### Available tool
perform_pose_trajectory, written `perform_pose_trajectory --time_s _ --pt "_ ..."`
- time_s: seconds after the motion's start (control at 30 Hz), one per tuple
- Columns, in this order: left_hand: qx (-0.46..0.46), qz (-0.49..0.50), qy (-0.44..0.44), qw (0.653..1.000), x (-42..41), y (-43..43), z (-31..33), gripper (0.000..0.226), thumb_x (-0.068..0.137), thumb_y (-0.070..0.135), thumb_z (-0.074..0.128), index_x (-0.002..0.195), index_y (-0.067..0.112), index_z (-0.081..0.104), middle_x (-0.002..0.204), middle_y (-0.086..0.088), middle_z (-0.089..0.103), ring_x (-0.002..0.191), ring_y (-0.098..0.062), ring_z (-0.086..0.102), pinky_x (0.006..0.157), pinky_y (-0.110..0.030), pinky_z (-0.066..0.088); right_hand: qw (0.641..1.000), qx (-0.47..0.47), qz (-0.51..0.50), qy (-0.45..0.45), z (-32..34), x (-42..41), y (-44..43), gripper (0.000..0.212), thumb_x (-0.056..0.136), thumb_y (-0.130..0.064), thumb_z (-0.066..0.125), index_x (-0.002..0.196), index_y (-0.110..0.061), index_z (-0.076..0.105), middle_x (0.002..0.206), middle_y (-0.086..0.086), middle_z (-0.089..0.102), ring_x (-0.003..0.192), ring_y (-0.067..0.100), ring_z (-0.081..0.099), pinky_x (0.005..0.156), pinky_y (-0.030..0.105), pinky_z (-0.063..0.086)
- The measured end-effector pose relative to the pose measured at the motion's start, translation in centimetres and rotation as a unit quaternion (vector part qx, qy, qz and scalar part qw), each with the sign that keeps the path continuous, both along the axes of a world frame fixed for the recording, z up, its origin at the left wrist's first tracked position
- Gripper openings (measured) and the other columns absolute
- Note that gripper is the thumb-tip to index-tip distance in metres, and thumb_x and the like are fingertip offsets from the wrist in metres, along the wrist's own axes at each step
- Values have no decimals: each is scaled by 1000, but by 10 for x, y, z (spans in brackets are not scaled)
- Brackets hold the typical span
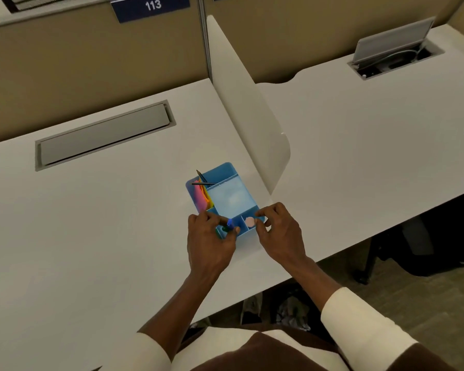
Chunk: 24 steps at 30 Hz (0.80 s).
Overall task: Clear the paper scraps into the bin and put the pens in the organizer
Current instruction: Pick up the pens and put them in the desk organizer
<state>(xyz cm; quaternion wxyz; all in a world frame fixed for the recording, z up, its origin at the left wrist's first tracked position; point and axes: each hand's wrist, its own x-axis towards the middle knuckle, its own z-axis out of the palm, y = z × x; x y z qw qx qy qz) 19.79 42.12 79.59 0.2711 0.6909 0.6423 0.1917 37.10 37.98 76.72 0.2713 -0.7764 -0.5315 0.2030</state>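
A blue plastic organizer (229, 195) with several compartments lies on the white desk near the divider. Pink and orange sticky notes (202, 198) fill its left slot, and two dark pencils (202, 180) lean in its far left corner. A pink eraser (250, 221) lies in a near compartment. My left hand (209, 242) is at the organizer's near left corner, closed around green and blue pens (227, 228) whose caps show above my fingers. My right hand (277, 231) pinches the organizer's near right corner. Crumpled paper scraps (292, 313) sit in a dark bin (273, 303) under the desk edge.
A white divider panel (249, 108) stands right of the organizer. A closed grey cable hatch (105, 135) is set into my desk; the neighbouring desk has an open hatch (394, 53) with cables. A dark chair base (439, 253) stands on the floor at right.
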Motion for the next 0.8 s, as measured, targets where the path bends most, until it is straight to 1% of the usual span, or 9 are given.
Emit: perform_pose_trajectory --time_s 0.03,0.13,0.3,0.37,0.5,0.53,0.7,0.77,0.8 --pt "-3 4 -6 1000 0 -1 0 27 82 39 86 100 21 77 104 6 67 103 -14 52 70 -9 29 1000 1 2 1 0 1 0 26 98 -31 71 117 -13 72 113 3 65 90 17 70 68 19 48" --pt "-16 19 -22 999 0 -4 -1 25 83 39 84 99 22 75 102 7 68 101 -13 55 70 -12 34 1000 7 14 11 -1 3 1 26 99 -29 71 117 -11 72 114 5 66 90 18 71 72 21 54" --pt "-5 29 -39 999 0 -11 -2 27 84 42 84 96 21 74 94 8 68 90 -12 60 75 -23 47 999 15 22 20 -4 5 2 23 98 -27 73 115 -12 73 113 4 65 89 18 71 70 18 50" --pt "6 23 -35 999 1 -13 -2 26 84 43 84 97 22 73 95 7 69 88 -12 61 74 -22 47 999 20 28 20 -5 6 2 23 98 -28 72 114 -12 73 112 4 65 88 17 70 69 20 53" --pt "24 13 -8 1000 1 -19 1 26 85 43 82 99 25 70 97 10 67 90 -9 59 68 -11 36 999 23 29 19 -7 7 2 25 97 -29 73 115 -12 72 113 5 65 89 18 70 71 22 55" --pt "26 12 -8 1000 1 -20 1 26 85 42 82 99 24 69 97 10 67 90 -10 59 68 -11 35 999 23 27 19 -7 7 2 25 98 -29 73 116 -11 72 114 6 65 90 19 70 72 22 56" --pt "36 6 -4 999 0 -22 0 28 86 41 82 99 21 68 98 5 68 91 -13 61 68 -15 41 999 27 21 23 -10 5 2 26 97 -28 72 116 -10 72 116 8 65 91 20 71 72 25 58" --pt "39 8 -7 999 0 -22 -1 32 85 43 82 102 19 68 101 3 68 92 -14 62 72 -22 48 999 28 23 22 -12 5 2 25 97 -28 72 115 -11 72 115 7 65 90 19 71 70 22 54" --pt "39 10 -9 999 0 -22 -1 35 85 45 82 104 19 68 103 3 68 93 -14 62 73 -24 49 999 28 24 19 -13 6 2 24 98 -28 72 115 -11 72 115 7 65 90 19 71 70 20 52"
